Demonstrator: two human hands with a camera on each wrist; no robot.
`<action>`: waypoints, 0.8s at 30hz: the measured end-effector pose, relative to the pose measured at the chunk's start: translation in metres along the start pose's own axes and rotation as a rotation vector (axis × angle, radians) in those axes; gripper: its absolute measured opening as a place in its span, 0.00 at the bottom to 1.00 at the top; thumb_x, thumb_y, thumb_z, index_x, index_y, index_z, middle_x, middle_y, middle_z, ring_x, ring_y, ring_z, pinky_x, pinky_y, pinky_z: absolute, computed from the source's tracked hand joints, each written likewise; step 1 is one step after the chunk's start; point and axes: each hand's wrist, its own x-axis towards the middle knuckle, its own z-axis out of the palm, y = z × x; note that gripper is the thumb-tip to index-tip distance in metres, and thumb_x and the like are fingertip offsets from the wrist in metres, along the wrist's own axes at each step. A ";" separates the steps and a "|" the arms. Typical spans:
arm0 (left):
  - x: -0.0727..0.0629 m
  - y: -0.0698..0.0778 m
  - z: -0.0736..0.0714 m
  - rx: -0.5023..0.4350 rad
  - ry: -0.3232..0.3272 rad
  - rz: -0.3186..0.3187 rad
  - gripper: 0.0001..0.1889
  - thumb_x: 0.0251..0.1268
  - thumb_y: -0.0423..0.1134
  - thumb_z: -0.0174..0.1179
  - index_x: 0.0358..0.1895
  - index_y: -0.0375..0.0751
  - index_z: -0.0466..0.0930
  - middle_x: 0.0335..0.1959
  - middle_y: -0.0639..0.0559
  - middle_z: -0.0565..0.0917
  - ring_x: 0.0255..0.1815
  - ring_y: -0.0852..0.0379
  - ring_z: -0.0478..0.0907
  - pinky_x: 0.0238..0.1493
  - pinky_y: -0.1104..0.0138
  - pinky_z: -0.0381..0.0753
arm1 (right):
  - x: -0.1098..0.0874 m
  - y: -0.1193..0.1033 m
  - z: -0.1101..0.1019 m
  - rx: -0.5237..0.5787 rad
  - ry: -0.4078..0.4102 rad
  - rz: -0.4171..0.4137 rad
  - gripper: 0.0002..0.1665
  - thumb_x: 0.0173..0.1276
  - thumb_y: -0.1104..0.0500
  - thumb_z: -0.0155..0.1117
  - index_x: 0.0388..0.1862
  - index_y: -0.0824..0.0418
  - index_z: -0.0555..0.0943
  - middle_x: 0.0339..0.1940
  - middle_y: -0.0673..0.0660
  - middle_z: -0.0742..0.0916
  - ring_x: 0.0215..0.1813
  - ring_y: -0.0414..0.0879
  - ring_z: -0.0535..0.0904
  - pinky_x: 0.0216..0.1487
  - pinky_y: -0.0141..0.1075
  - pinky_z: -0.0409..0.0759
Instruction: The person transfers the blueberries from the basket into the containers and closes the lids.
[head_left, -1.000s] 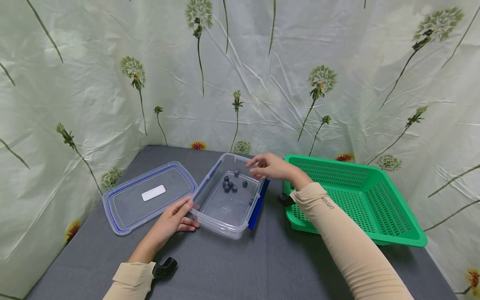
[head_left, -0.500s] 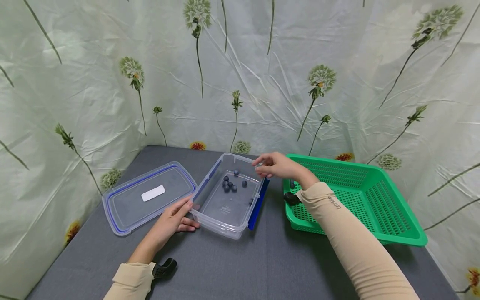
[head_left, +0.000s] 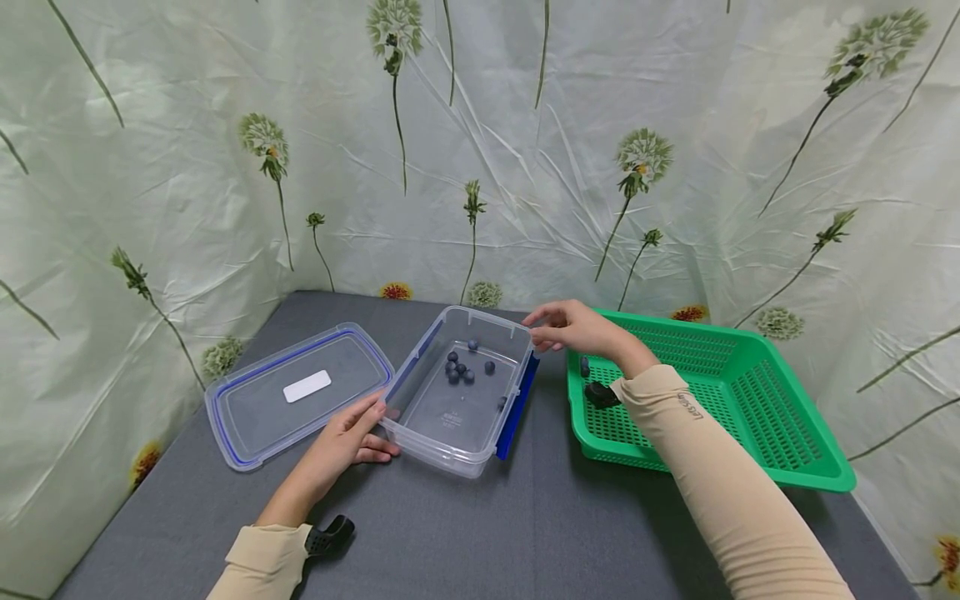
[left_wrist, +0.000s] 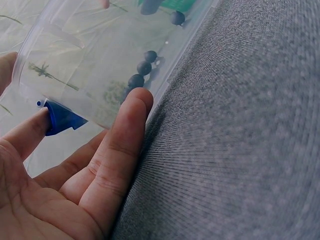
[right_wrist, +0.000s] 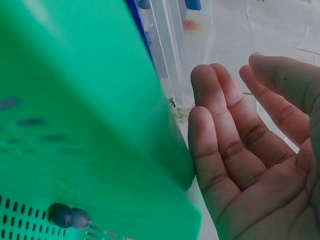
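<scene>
A clear plastic food container [head_left: 450, 417] stands at mid-table with several blueberries [head_left: 454, 371] loose on its floor. My left hand [head_left: 348, 442] grips its near left corner, thumb at the rim and fingers along the outer wall; the left wrist view has those fingers beside a blue latch [left_wrist: 62, 120]. Beyond the container's far right corner is my right hand [head_left: 573, 327], fingers loosely bent, nothing in them. The right wrist view shows that palm beside the wall of the green basket [right_wrist: 120, 115], where two blueberries [right_wrist: 69, 216] lie on the slotted bottom.
Left of the container lies its clear lid [head_left: 262, 417] with a blue seal and a white label [head_left: 307, 386]. The green basket takes up the right side, under my right forearm. A floral curtain [head_left: 525, 167] hangs behind the grey tablecloth [head_left: 480, 533].
My right hand has moved right, from over the container's inside to just past its far right corner. The left hand, the container and its blueberries have stayed in place.
</scene>
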 end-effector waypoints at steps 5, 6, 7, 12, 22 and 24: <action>-0.001 0.000 0.000 0.001 0.005 -0.003 0.33 0.91 0.50 0.46 0.87 0.38 0.53 0.77 0.22 0.68 0.42 0.57 0.92 0.47 0.65 0.92 | -0.005 0.004 -0.005 -0.010 0.024 0.008 0.23 0.87 0.54 0.58 0.72 0.63 0.79 0.58 0.68 0.90 0.60 0.61 0.89 0.59 0.48 0.88; -0.001 0.001 0.000 0.001 0.006 -0.003 0.33 0.91 0.50 0.46 0.87 0.38 0.53 0.77 0.22 0.68 0.42 0.57 0.92 0.47 0.65 0.92 | -0.006 0.005 -0.006 -0.008 0.028 0.014 0.23 0.86 0.53 0.59 0.72 0.62 0.80 0.58 0.68 0.90 0.61 0.62 0.88 0.59 0.48 0.88; -0.001 0.001 0.000 0.003 0.007 -0.004 0.33 0.91 0.50 0.46 0.87 0.39 0.53 0.77 0.23 0.68 0.42 0.57 0.92 0.47 0.66 0.92 | -0.007 0.006 -0.008 -0.006 0.033 0.017 0.23 0.86 0.53 0.59 0.72 0.61 0.80 0.58 0.68 0.90 0.61 0.63 0.88 0.59 0.48 0.88; -0.001 0.002 0.001 0.006 0.011 -0.009 0.33 0.91 0.50 0.46 0.87 0.38 0.52 0.77 0.23 0.68 0.42 0.57 0.92 0.47 0.66 0.92 | -0.012 0.010 -0.014 0.004 0.061 0.018 0.22 0.86 0.53 0.59 0.71 0.62 0.80 0.53 0.65 0.91 0.60 0.65 0.88 0.59 0.51 0.88; -0.002 0.004 0.002 0.008 0.010 -0.006 0.33 0.91 0.50 0.46 0.87 0.37 0.52 0.76 0.22 0.68 0.41 0.57 0.92 0.46 0.66 0.92 | -0.021 0.024 -0.025 0.002 0.117 0.054 0.22 0.86 0.54 0.59 0.71 0.63 0.80 0.53 0.64 0.91 0.54 0.52 0.91 0.59 0.51 0.88; -0.001 0.004 0.003 0.010 0.011 -0.008 0.33 0.91 0.50 0.46 0.87 0.37 0.53 0.76 0.23 0.69 0.42 0.57 0.92 0.46 0.66 0.92 | -0.023 0.027 -0.026 0.000 0.126 0.054 0.21 0.86 0.55 0.59 0.70 0.63 0.80 0.52 0.65 0.91 0.53 0.52 0.90 0.58 0.50 0.88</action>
